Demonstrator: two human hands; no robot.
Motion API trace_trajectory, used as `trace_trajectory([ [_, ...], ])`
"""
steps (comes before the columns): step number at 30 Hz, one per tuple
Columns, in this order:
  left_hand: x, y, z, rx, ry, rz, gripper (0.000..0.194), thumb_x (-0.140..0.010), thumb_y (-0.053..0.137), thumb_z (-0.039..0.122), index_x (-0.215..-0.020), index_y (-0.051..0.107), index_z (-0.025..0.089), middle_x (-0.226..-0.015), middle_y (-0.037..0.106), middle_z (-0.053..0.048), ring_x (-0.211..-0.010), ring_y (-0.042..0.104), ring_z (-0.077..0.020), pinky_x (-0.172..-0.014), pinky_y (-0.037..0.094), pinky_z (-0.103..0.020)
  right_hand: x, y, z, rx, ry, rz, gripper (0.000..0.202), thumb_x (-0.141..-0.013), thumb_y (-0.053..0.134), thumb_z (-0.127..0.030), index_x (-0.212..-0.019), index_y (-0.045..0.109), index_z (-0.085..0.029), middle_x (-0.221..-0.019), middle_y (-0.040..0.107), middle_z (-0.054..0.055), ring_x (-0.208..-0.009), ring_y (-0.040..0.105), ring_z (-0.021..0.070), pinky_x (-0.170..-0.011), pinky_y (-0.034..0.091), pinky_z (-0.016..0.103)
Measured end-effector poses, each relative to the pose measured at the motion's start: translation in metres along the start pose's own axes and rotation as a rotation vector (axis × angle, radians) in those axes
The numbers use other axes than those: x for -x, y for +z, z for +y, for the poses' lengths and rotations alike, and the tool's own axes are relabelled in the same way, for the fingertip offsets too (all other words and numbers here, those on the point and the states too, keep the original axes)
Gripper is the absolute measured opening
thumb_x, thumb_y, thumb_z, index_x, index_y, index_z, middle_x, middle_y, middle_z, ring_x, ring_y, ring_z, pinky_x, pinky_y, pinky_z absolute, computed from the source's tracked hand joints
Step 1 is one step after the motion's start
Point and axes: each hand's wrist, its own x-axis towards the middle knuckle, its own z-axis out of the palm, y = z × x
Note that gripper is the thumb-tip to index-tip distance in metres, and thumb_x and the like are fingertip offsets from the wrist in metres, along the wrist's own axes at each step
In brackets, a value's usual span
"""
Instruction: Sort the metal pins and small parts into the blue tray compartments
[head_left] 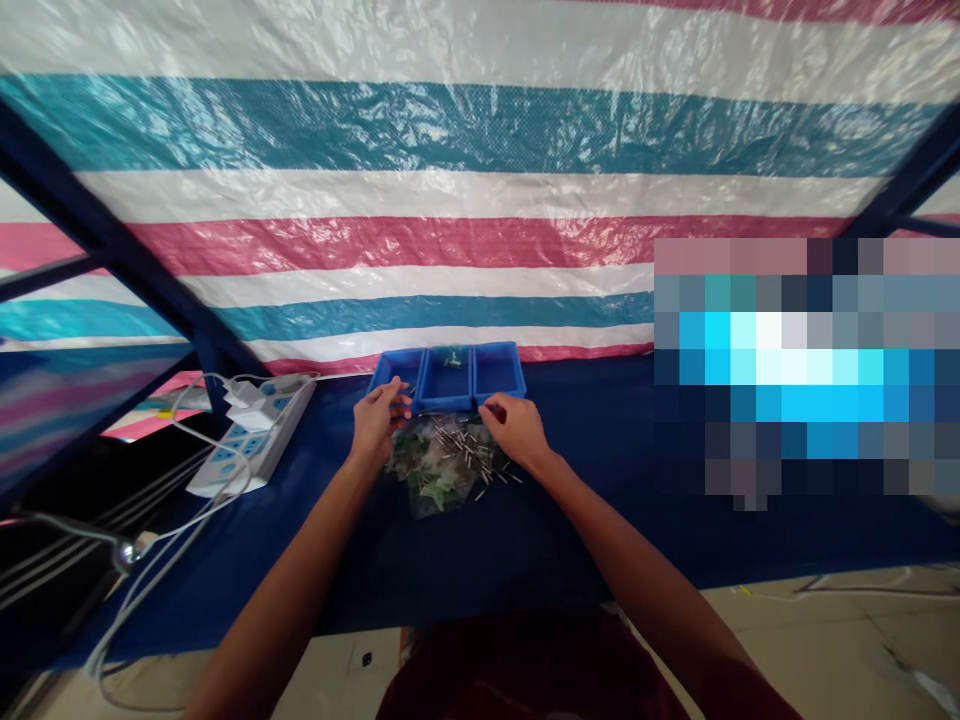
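Note:
My left hand is at the front of the left blue bin. Its thumb and fingertips are drawn together, and whatever is between them is too small to make out. Across from it, my right hand has its fingers curled in a pinch by the front edge of the right blue bin; what they hold, if anything, is hidden. Between my hands lies a clear plastic bag with small greenish pieces. Several thin metal pins are scattered on and beside it. The middle blue bin contains a small greenish piece.
A white power strip with a plugged-in adapter and loose cables lies on the dark blue table at left. A striped plastic sheet hangs behind, between dark frame posts. The right side is blurred by large pixels.

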Motion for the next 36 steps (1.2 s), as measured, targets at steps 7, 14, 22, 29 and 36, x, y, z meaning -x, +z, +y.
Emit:
trace_trajectory([
  [7, 0.008, 0.008, -0.001, -0.046, 0.151, -0.035, 0.024, -0.063, 0.072, 0.036, -0.072, 0.066, 0.014, -0.058, 0.058, 0.001, -0.043, 0.049, -0.0083, -0.039, 0.031, -0.020, 0.001, -0.001, -0.001, 0.281, -0.049, -0.204, 0.016, -0.083, 0.069, -0.036, -0.087, 0.070, -0.020, -0.079, 0.068, 0.005, -0.078, 0.061, 0.0191, -0.065, 0.038, 0.027],
  [14, 0.015, 0.014, -0.002, -0.124, 0.264, -0.092, 0.018, -0.068, 0.070, 0.033, -0.071, 0.067, 0.016, -0.058, 0.060, -0.001, -0.042, 0.051, -0.0100, -0.037, 0.032, -0.021, 0.000, 0.000, 0.002, 0.342, -0.082, -0.243, 0.007, -0.084, 0.068, -0.027, -0.081, 0.069, -0.021, -0.084, 0.069, 0.005, -0.080, 0.061, 0.0182, -0.064, 0.036, 0.027],
  [22, 0.019, 0.016, -0.005, -0.212, 0.362, -0.141, 0.017, -0.073, 0.069, 0.033, -0.070, 0.066, 0.016, -0.058, 0.060, 0.000, -0.040, 0.050, -0.0097, -0.037, 0.034, -0.021, 0.002, -0.001, -0.003, 0.246, -0.153, -0.251, 0.020, -0.084, 0.069, -0.038, -0.077, 0.067, -0.019, -0.077, 0.067, 0.003, -0.072, 0.058, 0.0156, -0.060, 0.031, 0.026],
  [29, 0.020, 0.015, -0.004, -0.234, 0.384, -0.163, 0.016, -0.074, 0.068, 0.032, -0.072, 0.066, 0.016, -0.058, 0.060, 0.001, -0.041, 0.051, -0.0095, -0.038, 0.035, -0.021, 0.004, -0.002, -0.006, 0.269, -0.218, -0.320, 0.023, -0.082, 0.072, -0.041, -0.078, 0.068, -0.019, -0.082, 0.068, 0.004, -0.075, 0.059, 0.0159, -0.062, 0.033, 0.026],
  [36, 0.019, 0.016, -0.005, -0.266, 0.370, -0.166, 0.019, -0.075, 0.067, 0.034, -0.074, 0.065, 0.015, -0.057, 0.060, 0.002, -0.042, 0.052, -0.0092, -0.039, 0.036, -0.020, 0.004, -0.001, -0.006, 0.325, -0.231, -0.365, 0.020, -0.085, 0.070, -0.038, -0.082, 0.069, -0.018, -0.088, 0.068, 0.004, -0.080, 0.061, 0.0159, -0.064, 0.034, 0.026],
])
